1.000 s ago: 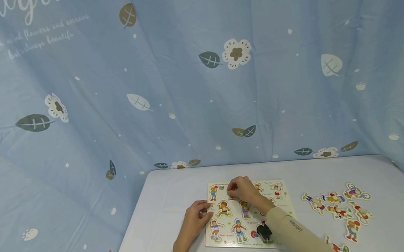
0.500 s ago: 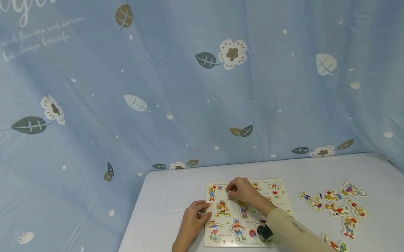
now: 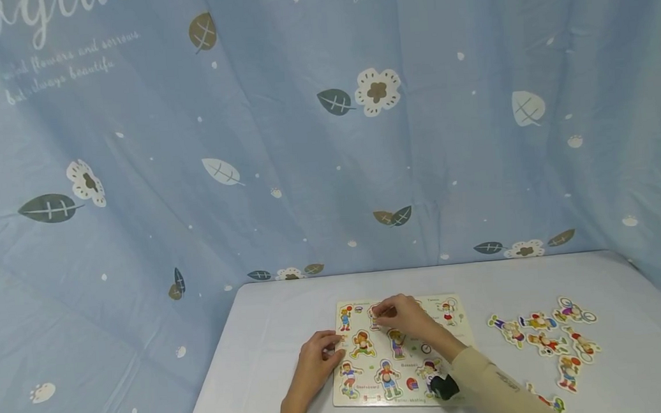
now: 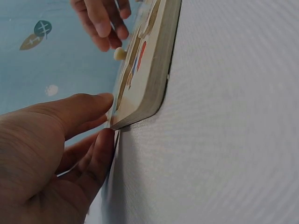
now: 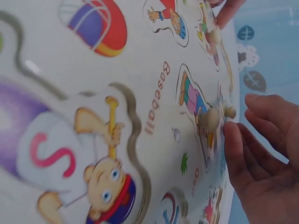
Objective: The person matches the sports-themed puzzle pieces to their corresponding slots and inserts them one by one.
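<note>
A wooden peg puzzle board (image 3: 373, 399) lies on the table with sports-figure pieces in it. My left hand (image 3: 316, 361) rests its fingertips on the board's left edge; in the left wrist view the left hand (image 4: 60, 144) touches the edge with extended fingers. My right hand (image 3: 407, 319) is over the board's upper part, beside a figure piece (image 3: 375, 318). In the right wrist view the right hand (image 5: 266, 149) has thumb and fingers spread near a small wooden knob (image 5: 230, 112), apparently not holding it. A baseball piece (image 5: 105, 177) fills that view's lower left.
Several loose figure pieces (image 3: 547, 343) lie on the white table (image 3: 522, 398) right of the board, some overlapping. A patterned blue curtain (image 3: 280, 139) hangs behind and at the left. A black wrist device (image 3: 445, 387) on the right arm hides part of the board's lower right.
My right hand has shifted slightly right and its fingers have drawn back, showing more of the figure piece. The left hand keeps its place at the board's edge.
</note>
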`<state>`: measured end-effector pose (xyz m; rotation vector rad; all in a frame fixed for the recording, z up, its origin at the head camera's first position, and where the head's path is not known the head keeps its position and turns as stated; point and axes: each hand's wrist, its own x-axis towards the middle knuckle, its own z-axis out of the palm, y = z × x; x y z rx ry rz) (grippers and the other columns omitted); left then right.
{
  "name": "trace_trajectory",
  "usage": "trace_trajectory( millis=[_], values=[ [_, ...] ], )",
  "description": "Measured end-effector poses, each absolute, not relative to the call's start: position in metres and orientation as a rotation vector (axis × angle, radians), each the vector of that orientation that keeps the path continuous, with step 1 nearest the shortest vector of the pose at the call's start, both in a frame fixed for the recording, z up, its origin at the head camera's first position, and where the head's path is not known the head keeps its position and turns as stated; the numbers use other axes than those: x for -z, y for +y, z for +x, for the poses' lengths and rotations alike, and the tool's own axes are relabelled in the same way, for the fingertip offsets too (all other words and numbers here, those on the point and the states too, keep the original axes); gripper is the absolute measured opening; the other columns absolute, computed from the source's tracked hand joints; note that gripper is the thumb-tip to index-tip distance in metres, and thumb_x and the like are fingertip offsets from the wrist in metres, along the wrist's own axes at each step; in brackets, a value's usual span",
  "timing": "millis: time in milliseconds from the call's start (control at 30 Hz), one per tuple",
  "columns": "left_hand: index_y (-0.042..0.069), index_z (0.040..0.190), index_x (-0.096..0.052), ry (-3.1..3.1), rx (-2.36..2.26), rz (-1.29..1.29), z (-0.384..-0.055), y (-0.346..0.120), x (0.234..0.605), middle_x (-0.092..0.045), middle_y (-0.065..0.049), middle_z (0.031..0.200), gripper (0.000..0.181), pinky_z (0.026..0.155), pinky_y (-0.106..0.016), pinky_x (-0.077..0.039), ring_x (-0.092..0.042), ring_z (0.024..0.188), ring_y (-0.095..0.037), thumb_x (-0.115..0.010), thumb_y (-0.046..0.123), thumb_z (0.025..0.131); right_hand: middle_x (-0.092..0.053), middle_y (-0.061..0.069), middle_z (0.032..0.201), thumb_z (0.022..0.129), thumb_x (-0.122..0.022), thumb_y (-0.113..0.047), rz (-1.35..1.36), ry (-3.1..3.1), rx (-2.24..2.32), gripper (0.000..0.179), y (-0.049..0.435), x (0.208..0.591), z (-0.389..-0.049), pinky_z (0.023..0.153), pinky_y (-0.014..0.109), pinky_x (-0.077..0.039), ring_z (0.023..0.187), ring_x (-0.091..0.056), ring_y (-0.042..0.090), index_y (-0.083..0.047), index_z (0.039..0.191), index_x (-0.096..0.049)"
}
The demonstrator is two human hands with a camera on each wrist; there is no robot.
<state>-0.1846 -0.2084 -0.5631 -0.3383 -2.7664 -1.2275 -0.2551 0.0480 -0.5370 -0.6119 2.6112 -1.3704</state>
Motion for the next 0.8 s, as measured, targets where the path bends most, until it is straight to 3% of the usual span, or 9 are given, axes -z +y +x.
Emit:
trace_trajectory(
  millis=[200, 433, 800],
  values=[
    [0.004, 0.112, -0.071, -2.753, 1.227, -0.339, -0.184, -0.208, 0.564, -0.065, -0.013, 0.122, 0.028, 0.072, -0.017, -0.056, -0.067, 0.095, -0.019, -0.074, 0.016, 0.087, -0.071, 0.004, 0.103, 0.089, -0.072, -0.019, -0.534, 2.652, 1.373, 0.02, 0.061, 0.533, -0.248, 0.072, 0.025, -0.054, 0.089, -0.065, 0.014, -0.009, 0.107, -0.074],
    [0.005, 0.113, -0.071, -2.768, 1.248, -0.315, -0.182, -0.207, 0.563, -0.065, -0.013, 0.123, 0.029, 0.071, -0.017, -0.055, -0.066, 0.095, -0.017, -0.073, 0.018, 0.088, -0.073, 0.003, 0.095, 0.088, -0.072, -0.019, -0.581, 2.74, 1.357, 0.019, 0.079, 0.529, -0.241, 0.067, 0.021, -0.052, 0.08, -0.065, 0.013, -0.007, 0.103, -0.075],
    [0.005, 0.113, -0.071, -2.764, 1.238, -0.318, -0.182, -0.207, 0.564, -0.064, -0.012, 0.124, 0.029, 0.072, -0.017, -0.055, -0.066, 0.096, -0.016, -0.072, 0.018, 0.088, -0.071, -0.003, 0.088, 0.087, -0.073, -0.018, -0.377, 2.811, 1.325, 0.016, 0.114, 0.532, -0.227, 0.066, 0.02, -0.052, 0.076, -0.062, 0.008, -0.009, 0.101, -0.075]
  ],
)
